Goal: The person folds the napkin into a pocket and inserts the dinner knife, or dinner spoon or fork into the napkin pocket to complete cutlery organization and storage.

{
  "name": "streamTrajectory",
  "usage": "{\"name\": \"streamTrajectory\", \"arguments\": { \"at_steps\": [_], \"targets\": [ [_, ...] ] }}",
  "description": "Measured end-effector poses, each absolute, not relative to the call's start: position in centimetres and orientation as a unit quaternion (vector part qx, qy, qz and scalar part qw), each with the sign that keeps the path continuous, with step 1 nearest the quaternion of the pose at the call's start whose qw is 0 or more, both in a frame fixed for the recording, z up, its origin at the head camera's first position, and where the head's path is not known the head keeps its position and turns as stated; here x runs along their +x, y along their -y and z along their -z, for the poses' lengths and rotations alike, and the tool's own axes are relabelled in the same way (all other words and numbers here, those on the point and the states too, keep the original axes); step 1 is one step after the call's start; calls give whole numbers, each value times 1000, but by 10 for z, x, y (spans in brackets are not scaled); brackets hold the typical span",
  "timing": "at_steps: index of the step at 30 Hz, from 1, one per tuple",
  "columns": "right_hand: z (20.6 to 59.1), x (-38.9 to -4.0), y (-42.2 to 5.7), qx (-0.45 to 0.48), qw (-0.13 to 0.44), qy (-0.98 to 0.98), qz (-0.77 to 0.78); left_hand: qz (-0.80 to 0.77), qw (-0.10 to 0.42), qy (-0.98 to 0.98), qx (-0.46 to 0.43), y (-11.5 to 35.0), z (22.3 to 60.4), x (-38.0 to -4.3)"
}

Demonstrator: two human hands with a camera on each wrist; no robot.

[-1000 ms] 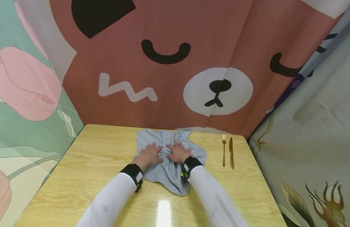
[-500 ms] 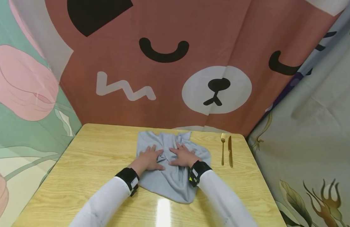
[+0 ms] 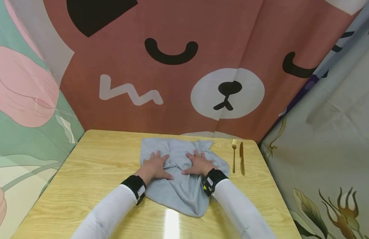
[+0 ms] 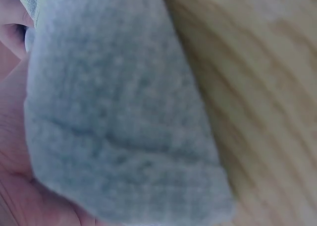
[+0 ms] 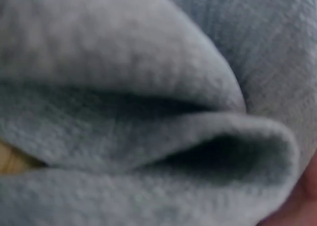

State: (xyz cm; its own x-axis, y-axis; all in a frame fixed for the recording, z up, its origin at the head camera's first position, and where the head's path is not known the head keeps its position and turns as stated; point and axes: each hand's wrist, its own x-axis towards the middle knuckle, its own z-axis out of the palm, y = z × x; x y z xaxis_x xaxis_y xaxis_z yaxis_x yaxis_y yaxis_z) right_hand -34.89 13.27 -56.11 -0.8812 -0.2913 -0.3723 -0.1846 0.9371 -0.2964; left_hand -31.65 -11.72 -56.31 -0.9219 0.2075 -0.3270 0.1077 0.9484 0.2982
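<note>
A grey-blue cloth (image 3: 181,186) lies rumpled on the wooden table, with creases between the two hands and folds toward its right and near edges. My left hand (image 3: 155,166) presses on its left part, fingers spread and thumb pointing inward. On the right part rests my right hand (image 3: 200,164), its fingers spread too. The left wrist view has the cloth (image 4: 119,107) close up, covering part of the left hand (image 4: 20,151). In the right wrist view thick folds of cloth (image 5: 148,137) fill most of the picture, and only a bit of the right hand (image 5: 297,206) shows.
A gold fork (image 3: 234,154) and a gold knife (image 3: 242,159) lie side by side to the right of the cloth. The wooden table (image 3: 106,156) ends at a printed curtain (image 3: 136,116) behind; more curtains hang at both sides.
Both hands have moved apart, and the cloth between them has spread wider and flatter. Its right edge now reaches close to the fork, and its near corner has come a little toward me.
</note>
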Motion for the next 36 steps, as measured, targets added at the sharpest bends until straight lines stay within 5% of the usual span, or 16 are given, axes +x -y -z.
{"name": "streamTrajectory", "arguments": {
  "at_steps": [11, 29, 36],
  "targets": [
    [562, -343, -139, -38, 194, -969, 148, -122, 167, -976, 61, 121, 557, -309],
    [559, -347, -169, -61, 213, -964, 147, -101, 208, -970, 73, 132, 562, -310],
    [532, -368, -187, -110, 117, -959, 235, -170, 93, -976, 98, 141, 553, -329]
  ]
}}
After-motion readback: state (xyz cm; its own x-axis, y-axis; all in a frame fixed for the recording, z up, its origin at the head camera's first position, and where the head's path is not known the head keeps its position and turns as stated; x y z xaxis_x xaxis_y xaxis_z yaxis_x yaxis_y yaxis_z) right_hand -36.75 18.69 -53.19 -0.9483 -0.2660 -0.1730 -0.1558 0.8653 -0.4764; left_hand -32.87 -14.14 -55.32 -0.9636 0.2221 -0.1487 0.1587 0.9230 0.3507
